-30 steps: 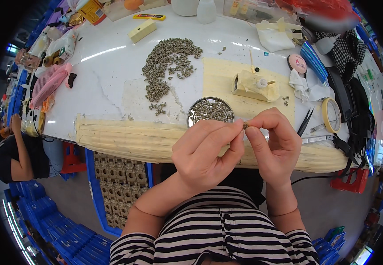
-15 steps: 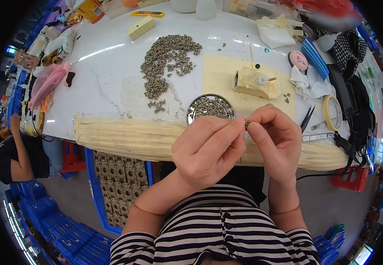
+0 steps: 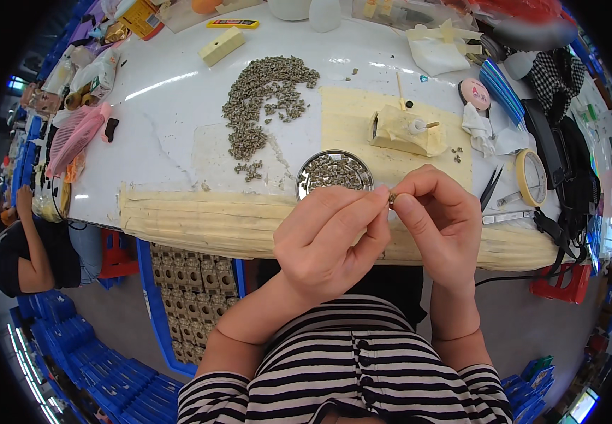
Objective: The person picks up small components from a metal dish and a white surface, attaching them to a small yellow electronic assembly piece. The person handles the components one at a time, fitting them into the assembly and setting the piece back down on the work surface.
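Though v. small, pc. (image 3: 392, 200) dk. brownish.

Left hand (image 3: 330, 244), right hand (image 3: 443, 230) close together, fingertips (image 3: 381, 194) pinched, nearly meeting; forearms (image 3: 256, 318) slanting inward.

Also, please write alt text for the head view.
A person's right hand pinches a tiny metallic part, the left hand close beside it, at a cluttered worktable. Beyond lie a round dish of small pieces and a larger loose pile.

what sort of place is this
Probably a small-parts assembly workshop: a heap of tiny metal parts on the table, a blue crate of larger metal pieces, and another person seated nearby.
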### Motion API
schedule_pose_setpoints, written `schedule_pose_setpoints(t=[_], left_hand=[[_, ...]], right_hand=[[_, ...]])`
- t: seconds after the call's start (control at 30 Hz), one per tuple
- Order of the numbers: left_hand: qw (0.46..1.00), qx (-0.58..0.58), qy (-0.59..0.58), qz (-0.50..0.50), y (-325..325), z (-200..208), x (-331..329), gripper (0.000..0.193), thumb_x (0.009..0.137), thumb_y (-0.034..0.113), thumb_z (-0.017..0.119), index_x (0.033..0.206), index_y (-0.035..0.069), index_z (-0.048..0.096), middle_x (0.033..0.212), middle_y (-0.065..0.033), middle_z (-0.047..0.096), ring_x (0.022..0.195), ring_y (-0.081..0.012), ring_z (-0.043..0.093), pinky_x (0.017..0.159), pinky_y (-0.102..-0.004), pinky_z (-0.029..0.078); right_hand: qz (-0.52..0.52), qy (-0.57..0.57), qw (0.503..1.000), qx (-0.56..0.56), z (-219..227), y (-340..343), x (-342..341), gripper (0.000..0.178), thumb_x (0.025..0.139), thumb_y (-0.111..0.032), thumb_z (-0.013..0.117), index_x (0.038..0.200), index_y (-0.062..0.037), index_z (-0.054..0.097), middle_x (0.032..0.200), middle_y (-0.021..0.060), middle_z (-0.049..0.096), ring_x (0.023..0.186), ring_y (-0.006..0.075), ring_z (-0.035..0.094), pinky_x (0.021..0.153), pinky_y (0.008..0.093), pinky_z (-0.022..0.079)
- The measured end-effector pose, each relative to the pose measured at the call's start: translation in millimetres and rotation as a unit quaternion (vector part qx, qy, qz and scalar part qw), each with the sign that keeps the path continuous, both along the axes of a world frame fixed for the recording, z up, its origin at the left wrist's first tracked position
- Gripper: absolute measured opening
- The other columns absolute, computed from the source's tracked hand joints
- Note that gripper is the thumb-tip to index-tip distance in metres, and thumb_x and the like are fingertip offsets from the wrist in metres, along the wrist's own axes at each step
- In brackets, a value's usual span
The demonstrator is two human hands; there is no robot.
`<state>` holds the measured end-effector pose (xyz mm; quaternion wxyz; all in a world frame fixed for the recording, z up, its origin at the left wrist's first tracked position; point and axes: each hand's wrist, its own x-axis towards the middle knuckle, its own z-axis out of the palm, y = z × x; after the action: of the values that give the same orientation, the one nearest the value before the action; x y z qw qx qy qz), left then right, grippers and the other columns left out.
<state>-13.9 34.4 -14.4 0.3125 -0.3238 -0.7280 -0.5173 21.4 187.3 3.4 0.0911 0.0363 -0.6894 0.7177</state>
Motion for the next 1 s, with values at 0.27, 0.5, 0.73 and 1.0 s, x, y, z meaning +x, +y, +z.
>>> schedule_pose_setpoints(t=[0.27, 0.5, 0.73, 1.0], left_hand=[[0.998, -0.062, 0.001, -0.023, -6, 4, -1, 0.026, 0.072, -0.01, 0.075, 0.096, -0.002, 0.071, 0.078, -0.0104, 0.067, 0.065, -0.0207, 0.065, 0.058, -0.0282, 0.052], [0.997, -0.055, -0.037, -0.039, -7, 6, 0, 0.024, 0.071, -0.009, 0.076, 0.094, -0.001, 0.072, 0.076, -0.0095, 0.066, 0.064, -0.0202, 0.064, 0.057, -0.0282, 0.051], [0.992, -0.072, -0.075, -0.076, -11, 10, -2, 0.022, 0.072, -0.009, 0.076, 0.093, -0.002, 0.073, 0.076, -0.0097, 0.067, 0.065, -0.0199, 0.064, 0.059, -0.0278, 0.051], [0.988, -0.087, -0.113, -0.066, -12, 12, 1, 0.019, 0.072, -0.009, 0.076, 0.089, -0.001, 0.072, 0.074, -0.0096, 0.067, 0.062, -0.0179, 0.064, 0.057, -0.0265, 0.051]], right_hand=[[0.024, 0.02, 0.995, 0.096, 6, 13, -4, 0.005, 0.085, -0.001, 0.069, 0.087, 0.003, 0.066, 0.081, 0.0051, 0.064, 0.075, 0.0117, 0.057, 0.071, 0.0257, 0.046], [0.034, 0.036, 0.987, 0.155, 11, 18, -6, 0.004, 0.083, 0.001, 0.068, 0.084, 0.0033, 0.065, 0.078, 0.0066, 0.063, 0.072, 0.0139, 0.057, 0.068, 0.0266, 0.045], [0.032, 0.038, 0.984, 0.17, 10, 19, -5, 0.005, 0.082, 0.0, 0.069, 0.083, 0.0027, 0.065, 0.076, 0.0065, 0.063, 0.071, 0.0152, 0.057, 0.067, 0.0274, 0.045], [0.029, 0.065, 0.969, 0.237, 13, 19, -7, 0.005, 0.079, 0.001, 0.07, 0.081, 0.0009, 0.066, 0.075, 0.0075, 0.063, 0.069, 0.0194, 0.056, 0.064, 0.0299, 0.045]])
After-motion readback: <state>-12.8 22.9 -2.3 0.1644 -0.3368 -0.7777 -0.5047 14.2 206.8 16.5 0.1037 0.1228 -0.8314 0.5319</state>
